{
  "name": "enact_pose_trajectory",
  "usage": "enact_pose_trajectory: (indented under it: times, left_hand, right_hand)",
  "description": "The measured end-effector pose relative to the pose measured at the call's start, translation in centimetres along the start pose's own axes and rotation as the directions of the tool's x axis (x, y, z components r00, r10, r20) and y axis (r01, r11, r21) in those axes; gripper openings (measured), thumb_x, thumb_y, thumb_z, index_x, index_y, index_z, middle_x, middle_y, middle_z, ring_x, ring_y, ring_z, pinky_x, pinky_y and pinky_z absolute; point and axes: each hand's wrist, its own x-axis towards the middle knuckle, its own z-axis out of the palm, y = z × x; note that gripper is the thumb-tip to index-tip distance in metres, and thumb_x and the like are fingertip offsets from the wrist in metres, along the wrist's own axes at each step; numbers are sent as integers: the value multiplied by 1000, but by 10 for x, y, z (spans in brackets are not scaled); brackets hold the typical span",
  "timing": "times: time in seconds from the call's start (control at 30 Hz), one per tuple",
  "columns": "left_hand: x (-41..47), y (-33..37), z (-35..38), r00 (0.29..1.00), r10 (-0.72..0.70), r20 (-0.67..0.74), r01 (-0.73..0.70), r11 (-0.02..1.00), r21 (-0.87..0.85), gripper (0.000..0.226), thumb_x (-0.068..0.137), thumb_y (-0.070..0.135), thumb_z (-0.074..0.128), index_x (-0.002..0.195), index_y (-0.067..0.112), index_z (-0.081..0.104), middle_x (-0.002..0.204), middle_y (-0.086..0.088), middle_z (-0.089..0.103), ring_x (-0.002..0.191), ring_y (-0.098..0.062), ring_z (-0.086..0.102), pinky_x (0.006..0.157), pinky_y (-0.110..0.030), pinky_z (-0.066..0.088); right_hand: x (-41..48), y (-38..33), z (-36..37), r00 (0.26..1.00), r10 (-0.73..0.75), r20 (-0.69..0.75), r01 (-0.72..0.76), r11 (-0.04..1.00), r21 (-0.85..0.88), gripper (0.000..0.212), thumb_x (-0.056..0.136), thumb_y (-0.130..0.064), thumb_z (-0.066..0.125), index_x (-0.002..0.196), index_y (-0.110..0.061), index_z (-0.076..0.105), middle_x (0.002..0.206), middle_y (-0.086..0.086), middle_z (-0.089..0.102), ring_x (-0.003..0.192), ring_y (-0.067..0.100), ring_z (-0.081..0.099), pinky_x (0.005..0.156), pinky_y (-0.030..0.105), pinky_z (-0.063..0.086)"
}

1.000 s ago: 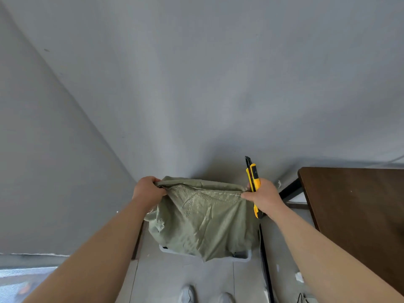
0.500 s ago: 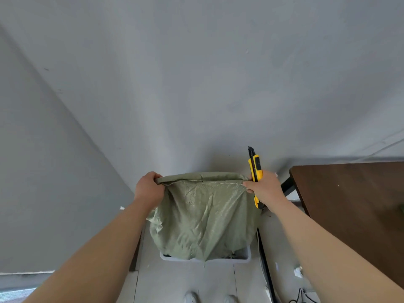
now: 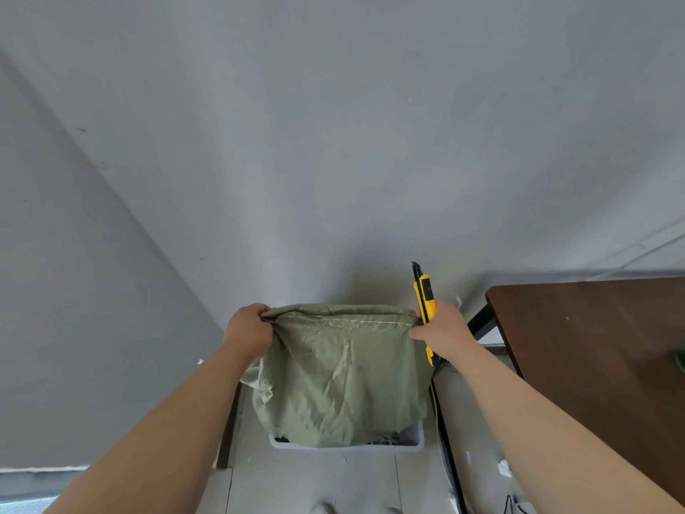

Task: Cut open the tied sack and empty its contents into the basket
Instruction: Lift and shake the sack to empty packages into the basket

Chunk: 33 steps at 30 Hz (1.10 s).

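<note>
head view: limp pale-green woven sack (image 3: 341, 380) hangs with its lower end in the white plastic basket (image 3: 415, 442) on the floor. left hand (image 3: 247, 330) grips one top corner, right hand (image 3: 441, 333) pinches the other plus yellow utility knife (image 3: 426, 294), blade end up. vs a second ago sack lifted slightly, looks slack: probably near empty, shake-out stage.

No readable text, label, brand or number anywhere (neither on the sack (image 3: 344, 380), the knife (image 3: 426, 302) nor the basket (image 3: 412, 445))
</note>
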Motion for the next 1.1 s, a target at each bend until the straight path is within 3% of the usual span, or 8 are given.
enact_pose_trajectory:
  times: [0.17,0.27,0.43,0.63,0.77,0.87,0.97,1.1]
  left_hand:
    - [-2,5,3,998,-55,-40,53,998,-46,28,85,-5,38,87,5,64,69,-3,54,67,-23,49,50,-25,34]
    - [-1,8,5,998,-57,-30,56,998,-8,22,87,-1,40,86,2,62,71,-5,52,71,-25,48,51,-26,34]
    - [-2,7,8,995,-98,-5,98,995,1,22,88,3,41,67,7,47,64,-6,45,59,-20,40,50,-30,30]
    - [-6,8,4,993,-106,55,109,992,-64,19,82,11,48,64,9,41,62,-6,42,57,-20,37,51,-28,27]
    - [-11,10,1,987,-123,104,141,971,-191,29,65,28,68,73,2,58,68,-8,51,62,-22,47,57,-31,36]
    - [-10,6,4,995,-44,88,58,985,-164,34,75,27,75,85,-4,66,70,-9,58,65,-21,51,60,-32,40]
    - [-8,3,5,999,2,51,8,981,-195,28,83,25,69,88,-2,67,75,-16,64,69,-23,54,64,-34,42]
    - [-9,6,1,997,44,69,-33,989,-147,19,85,21,68,85,4,61,75,-10,60,69,-23,51,62,-32,39]
  right_hand:
    - [1,11,7,996,-13,-91,4,996,-93,22,74,-6,66,69,-16,47,61,3,54,63,28,59,64,36,49]
    - [-2,20,12,999,-1,-50,-5,991,-135,18,82,-16,62,73,-15,47,63,5,60,59,20,69,62,34,50]
    - [-8,34,13,998,15,-55,-21,993,-116,34,81,-29,66,66,-18,37,58,4,54,59,25,70,57,39,51]
    - [-9,18,0,987,-41,-155,45,999,24,43,78,-14,71,59,-19,33,49,-2,43,67,40,67,57,37,46]
    - [-10,9,-7,979,-75,-189,94,991,92,41,77,-12,71,58,-19,36,53,1,39,57,28,53,59,42,50]
    - [-12,-2,-7,969,-97,-227,140,974,181,32,78,-10,68,62,-15,41,57,7,43,55,22,45,57,34,40]
    - [-11,-12,-8,964,-90,-249,163,944,287,23,78,-6,67,69,-13,46,62,9,46,55,21,45,57,33,42]
    - [-7,-13,-7,976,-79,-201,125,966,226,25,74,-10,67,63,-13,45,57,9,49,55,22,50,61,39,49]
